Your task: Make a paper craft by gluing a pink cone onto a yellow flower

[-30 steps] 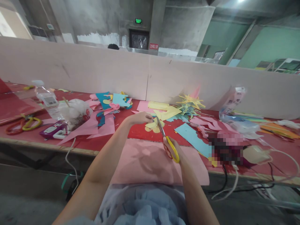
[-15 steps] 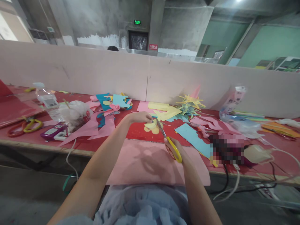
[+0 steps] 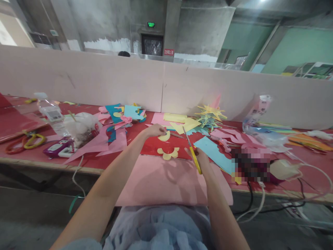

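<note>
My left hand (image 3: pixel 155 130) pinches a small yellow paper piece (image 3: pixel 164 137) above the red table (image 3: pixel 153 146). A second yellow scalloped cut-off (image 3: pixel 168 153) lies on the table just below it. My right hand (image 3: pixel 198 156) grips yellow-handled scissors (image 3: pixel 191 150), blades pointing up and away, to the right of the yellow pieces. A large pink sheet (image 3: pixel 171 180) lies at the near table edge under both hands.
Coloured paper scraps (image 3: pixel 122 116), a blue sheet (image 3: pixel 213 152) and yellow cut shapes (image 3: pixel 210 114) cover the table. At the left stand a water bottle (image 3: pixel 50 111), a plastic bag (image 3: pixel 80 126) and spare scissors (image 3: pixel 24 142). A beige partition (image 3: pixel 163 86) closes the back. Cables hang at the right.
The yellow paper has come apart into two: one piece stays in my left hand, the other dropped to the table. My right hand swung the scissors right and away from it.
</note>
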Tool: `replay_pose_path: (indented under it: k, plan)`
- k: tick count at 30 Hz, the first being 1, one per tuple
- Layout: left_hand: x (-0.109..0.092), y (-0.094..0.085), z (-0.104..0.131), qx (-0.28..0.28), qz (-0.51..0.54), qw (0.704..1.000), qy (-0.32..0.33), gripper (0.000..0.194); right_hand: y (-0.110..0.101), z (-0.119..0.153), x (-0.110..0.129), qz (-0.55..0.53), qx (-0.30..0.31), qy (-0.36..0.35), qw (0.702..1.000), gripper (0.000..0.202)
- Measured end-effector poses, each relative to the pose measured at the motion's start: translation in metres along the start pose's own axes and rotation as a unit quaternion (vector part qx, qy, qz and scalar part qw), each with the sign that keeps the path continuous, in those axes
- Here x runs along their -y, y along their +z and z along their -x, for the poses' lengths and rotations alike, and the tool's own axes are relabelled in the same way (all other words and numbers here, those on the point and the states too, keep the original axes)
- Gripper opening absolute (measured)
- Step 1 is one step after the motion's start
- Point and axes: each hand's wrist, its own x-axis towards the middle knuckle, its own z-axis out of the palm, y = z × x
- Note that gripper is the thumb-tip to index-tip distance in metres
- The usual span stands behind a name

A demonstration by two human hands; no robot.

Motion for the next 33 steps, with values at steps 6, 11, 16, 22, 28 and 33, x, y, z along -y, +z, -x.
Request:
replay_pose_path:
  k: [6,11,16,22,28,33]
  plan:
    - [0.046,0.01,0.003,-0.14,-0.051,0.985,-0.088,0.014,-0.017,-0.036,-0.023,0.116,-0.03,0.032,0.992,0.028]
    - [0.06,0.021,0.013,-0.232,-0.061,0.963,-0.12,0.029,-0.024,-0.051,-0.038,0.151,-0.047,0.004,0.987,0.026]
    - [0.046,0.043,0.013,-0.247,-0.034,0.964,-0.092,0.017,-0.022,-0.053,-0.022,0.13,-0.057,-0.023,0.99,0.024]
    - [0.037,0.065,0.006,-0.254,0.01,0.963,-0.091,0.019,0.024,-0.047,0.02,0.051,0.075,-0.054,0.994,0.034]
    - [0.042,0.088,0.016,-0.273,0.065,0.957,-0.067,0.016,0.063,-0.027,0.028,0.015,0.051,-0.028,0.998,0.025]
    - [0.046,0.093,0.016,-0.264,0.135,0.954,-0.052,0.014,0.062,-0.019,0.02,-0.088,0.072,-0.059,0.992,0.019]
